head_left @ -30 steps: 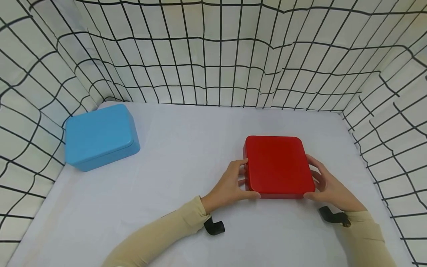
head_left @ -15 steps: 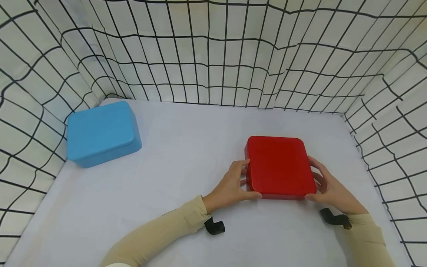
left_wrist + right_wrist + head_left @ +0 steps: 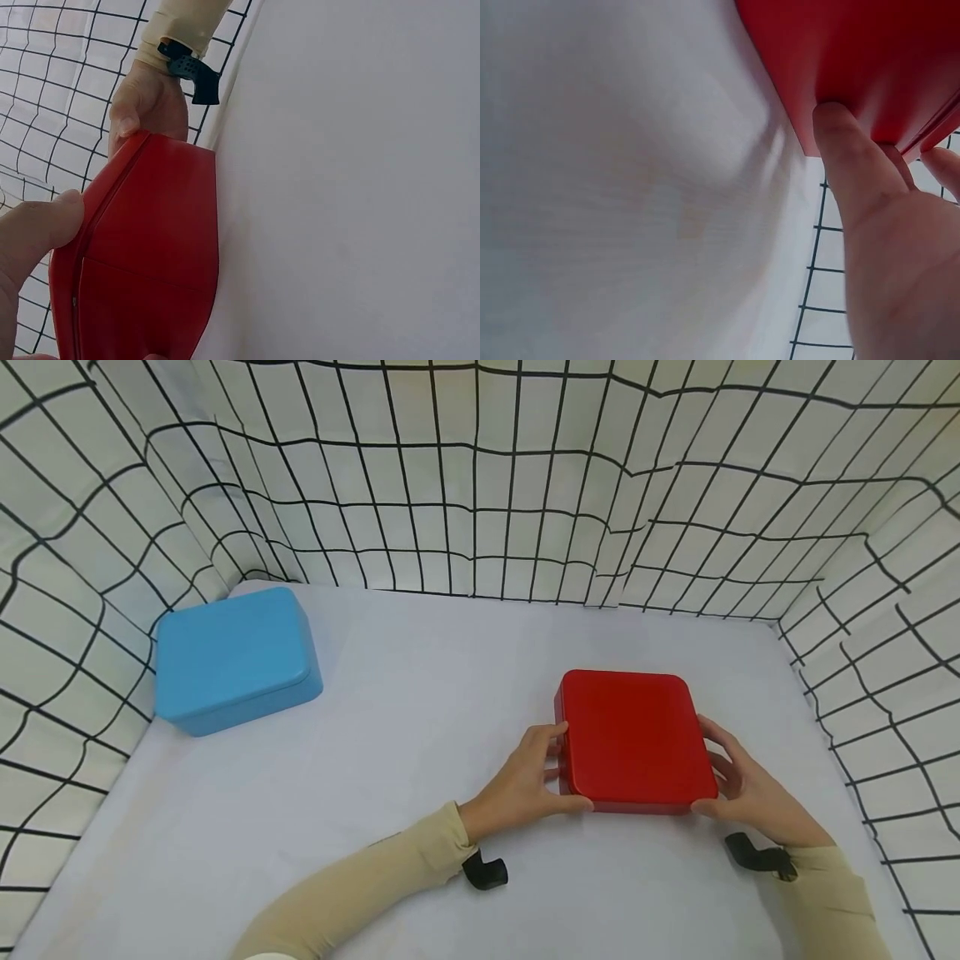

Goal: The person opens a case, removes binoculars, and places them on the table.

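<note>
A red lidded box (image 3: 637,739) with rounded corners lies flat on the white table, right of the middle in the head view. My left hand (image 3: 517,781) grips its left side, fingers along the side wall and thumb at the front corner. On the opposite side my right hand (image 3: 757,797) holds it the same way, thumb at the front right corner. The seam under the lid of the red box (image 3: 150,217) shows in the left wrist view. In the right wrist view, fingertips of my right hand (image 3: 900,240) press the box wall. The box's underside is hidden.
A blue lidded box (image 3: 240,656) stands at the back left of the table (image 3: 420,693), close to the grid. Black wire grid panels (image 3: 495,510) border the table at the back and both sides. Black camera mounts (image 3: 483,870) stick out from both wrists.
The whole view has shifted slightly, so everything appears a little farther right and the red box slightly lower. Both hands keep the same hold on the red box; no clear movement over the table.
</note>
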{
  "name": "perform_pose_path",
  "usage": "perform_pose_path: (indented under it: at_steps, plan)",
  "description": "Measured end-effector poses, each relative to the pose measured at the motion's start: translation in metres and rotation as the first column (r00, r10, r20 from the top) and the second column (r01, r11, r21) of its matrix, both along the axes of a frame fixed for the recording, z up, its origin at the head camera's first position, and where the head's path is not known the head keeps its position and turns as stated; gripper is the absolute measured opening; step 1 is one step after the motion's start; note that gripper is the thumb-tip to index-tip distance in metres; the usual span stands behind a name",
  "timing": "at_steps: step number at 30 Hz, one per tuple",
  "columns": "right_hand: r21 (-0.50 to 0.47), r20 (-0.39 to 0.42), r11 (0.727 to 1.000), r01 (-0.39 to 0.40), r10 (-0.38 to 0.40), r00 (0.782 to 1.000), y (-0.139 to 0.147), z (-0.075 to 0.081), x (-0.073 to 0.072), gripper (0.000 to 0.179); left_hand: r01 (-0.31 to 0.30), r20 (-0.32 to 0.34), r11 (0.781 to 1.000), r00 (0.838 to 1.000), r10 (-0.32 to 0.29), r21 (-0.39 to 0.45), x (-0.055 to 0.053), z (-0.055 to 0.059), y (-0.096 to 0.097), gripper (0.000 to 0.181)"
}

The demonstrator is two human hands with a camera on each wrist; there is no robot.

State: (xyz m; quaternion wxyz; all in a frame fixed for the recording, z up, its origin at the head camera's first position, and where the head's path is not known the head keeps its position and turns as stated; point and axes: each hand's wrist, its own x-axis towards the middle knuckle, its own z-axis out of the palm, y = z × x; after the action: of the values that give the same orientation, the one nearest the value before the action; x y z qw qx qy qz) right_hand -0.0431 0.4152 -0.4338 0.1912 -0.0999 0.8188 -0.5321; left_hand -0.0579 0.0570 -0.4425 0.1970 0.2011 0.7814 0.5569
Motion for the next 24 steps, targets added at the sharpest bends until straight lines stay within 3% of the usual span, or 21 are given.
perform_pose_path:
  at_steps: [10, 17, 24]
  plan:
    - [0.165, 0.011, 0.985, 0.051, -0.054, 0.998, 0.000, 0.005, 0.000, 0.100, 0.004, 0.050, 1.000, 0.999, -0.005, 0.029, -0.003, -0.001, -0.003, 0.098]
    - [0.252, -0.039, 0.964, 0.083, -0.075, 0.996, 0.003, 0.010, -0.006, 0.092, -0.048, 0.077, 0.999, 0.996, 0.047, 0.015, -0.013, -0.001, -0.006, 0.084]
    - [0.329, -0.072, 0.931, 0.160, -0.144, 0.987, 0.003, 0.016, -0.009, 0.079, -0.102, 0.107, 0.995, 0.989, 0.100, 0.016, -0.025, -0.002, -0.006, 0.074]
